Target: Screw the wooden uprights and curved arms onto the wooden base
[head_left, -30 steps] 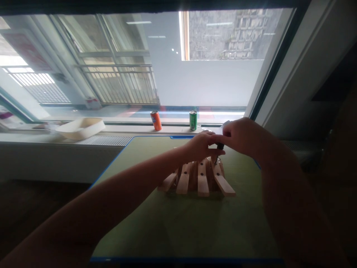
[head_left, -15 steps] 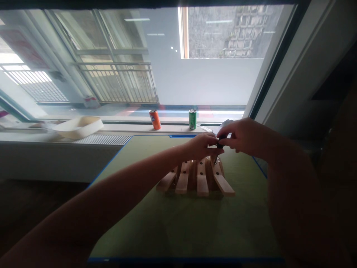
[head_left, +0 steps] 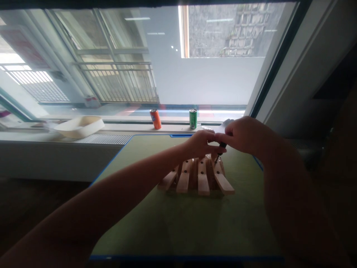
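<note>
My right hand [head_left: 248,134] is closed around the top of a screwdriver [head_left: 222,145] with a dark handle. From the other side, the thumb and fingers of my left hand [head_left: 199,143] close on the same handle, lower down. The screwdriver stands slightly tilted, its thin shaft reaching down to the rightmost slat of a wooden piece [head_left: 203,182]. Several pale slats fan out towards me, with dark round screw heads or holes along them. Shiny clear plastic shows around the slats. My left hand hides the piece's far left part.
The wooden piece lies on a green table [head_left: 178,227] with a blue edge. Behind it, on the window sill, stand an orange can [head_left: 155,119] and a green can [head_left: 193,119]. A cream tray [head_left: 80,127] sits further left on the sill, by a vent grille [head_left: 106,139].
My right hand has turned and its fingers have curled further around the screwdriver's top. My left hand stays almost in place, and the wooden piece has hardly shifted.
</note>
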Demonstrator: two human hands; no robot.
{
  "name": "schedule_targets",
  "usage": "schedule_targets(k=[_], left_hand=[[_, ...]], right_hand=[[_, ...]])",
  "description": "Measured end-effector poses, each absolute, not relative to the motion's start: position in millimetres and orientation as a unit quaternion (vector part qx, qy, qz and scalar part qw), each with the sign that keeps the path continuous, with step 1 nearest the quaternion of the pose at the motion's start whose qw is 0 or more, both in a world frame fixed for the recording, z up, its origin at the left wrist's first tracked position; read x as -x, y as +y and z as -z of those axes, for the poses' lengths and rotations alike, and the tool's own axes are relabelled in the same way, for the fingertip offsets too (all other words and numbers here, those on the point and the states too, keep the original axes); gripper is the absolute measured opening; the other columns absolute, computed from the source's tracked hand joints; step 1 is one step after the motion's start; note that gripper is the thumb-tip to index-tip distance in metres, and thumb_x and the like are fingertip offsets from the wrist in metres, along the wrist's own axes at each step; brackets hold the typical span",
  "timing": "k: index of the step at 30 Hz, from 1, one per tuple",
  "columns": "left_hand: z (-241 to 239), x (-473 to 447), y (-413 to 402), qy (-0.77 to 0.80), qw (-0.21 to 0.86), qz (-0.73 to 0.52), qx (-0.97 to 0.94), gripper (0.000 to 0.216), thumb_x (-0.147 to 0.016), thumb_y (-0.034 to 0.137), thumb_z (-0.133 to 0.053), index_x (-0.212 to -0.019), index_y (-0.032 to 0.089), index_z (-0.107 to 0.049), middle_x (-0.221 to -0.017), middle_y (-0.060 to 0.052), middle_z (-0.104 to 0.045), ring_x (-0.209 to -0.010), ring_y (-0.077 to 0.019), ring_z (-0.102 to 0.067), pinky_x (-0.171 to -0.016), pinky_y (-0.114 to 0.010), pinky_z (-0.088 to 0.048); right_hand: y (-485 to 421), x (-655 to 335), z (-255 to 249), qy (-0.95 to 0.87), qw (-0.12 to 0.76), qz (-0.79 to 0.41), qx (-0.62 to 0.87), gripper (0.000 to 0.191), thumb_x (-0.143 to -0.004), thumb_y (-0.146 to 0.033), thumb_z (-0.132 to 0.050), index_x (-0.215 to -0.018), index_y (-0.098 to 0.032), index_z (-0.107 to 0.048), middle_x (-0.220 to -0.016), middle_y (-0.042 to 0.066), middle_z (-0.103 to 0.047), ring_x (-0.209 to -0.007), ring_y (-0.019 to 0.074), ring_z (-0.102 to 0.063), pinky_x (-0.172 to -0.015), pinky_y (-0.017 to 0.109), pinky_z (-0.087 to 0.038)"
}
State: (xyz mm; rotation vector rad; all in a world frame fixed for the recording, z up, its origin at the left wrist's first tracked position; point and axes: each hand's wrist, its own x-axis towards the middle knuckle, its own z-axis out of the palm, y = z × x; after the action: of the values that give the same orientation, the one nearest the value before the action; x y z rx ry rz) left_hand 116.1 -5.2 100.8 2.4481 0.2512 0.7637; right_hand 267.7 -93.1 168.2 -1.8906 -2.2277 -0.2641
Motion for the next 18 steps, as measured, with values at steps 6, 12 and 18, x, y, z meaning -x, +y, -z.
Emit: schedule_targets(k=[6, 12, 18], left_hand=[[-104, -114, -3, 0.07, 0.292, -0.233, -0.925, 0.021, -0.079, 0.029, -0.054, -0.087, 0.013, -0.065, -0.077, -0.003, -0.06, -0.07, -0.0101, -0.054, -0.065, -0.023, -0.043], [-105, -108, -8, 0.121, 0.286, -0.241, -0.92, 0.028, -0.083, 0.02, -0.044, -0.104, 0.015, -0.059, -0.092, -0.006, -0.06, -0.082, -0.0128, -0.054, -0.073, -0.027, -0.044], [-115, -86, -16, 0.165, 0.326, -0.276, -0.889, 0.036, -0.084, 0.015, -0.035, -0.114, 0.013, -0.054, -0.095, -0.007, -0.06, -0.086, -0.0121, -0.054, -0.075, -0.027, -0.043]], right_hand=[[-94, -269, -168, -0.785, 0.108, 0.058, 0.608, 0.035, -0.075, -0.048, -0.049, -0.083, -0.019, -0.068, -0.064, 0.003, -0.06, -0.053, 0.0111, -0.049, -0.05, 0.024, -0.03], [-89, -269, -165, -0.75, 0.098, 0.111, 0.645, 0.047, -0.075, -0.056, -0.044, -0.062, -0.016, -0.064, -0.052, 0.004, -0.054, -0.045, 0.0112, -0.044, -0.047, 0.026, -0.028], [-129, -281, -191, -0.692, 0.276, 0.097, 0.66, 0.041, -0.078, -0.054, -0.044, -0.075, -0.018, -0.062, -0.058, 0.003, -0.059, -0.049, 0.0136, -0.053, -0.049, 0.028, -0.036]])
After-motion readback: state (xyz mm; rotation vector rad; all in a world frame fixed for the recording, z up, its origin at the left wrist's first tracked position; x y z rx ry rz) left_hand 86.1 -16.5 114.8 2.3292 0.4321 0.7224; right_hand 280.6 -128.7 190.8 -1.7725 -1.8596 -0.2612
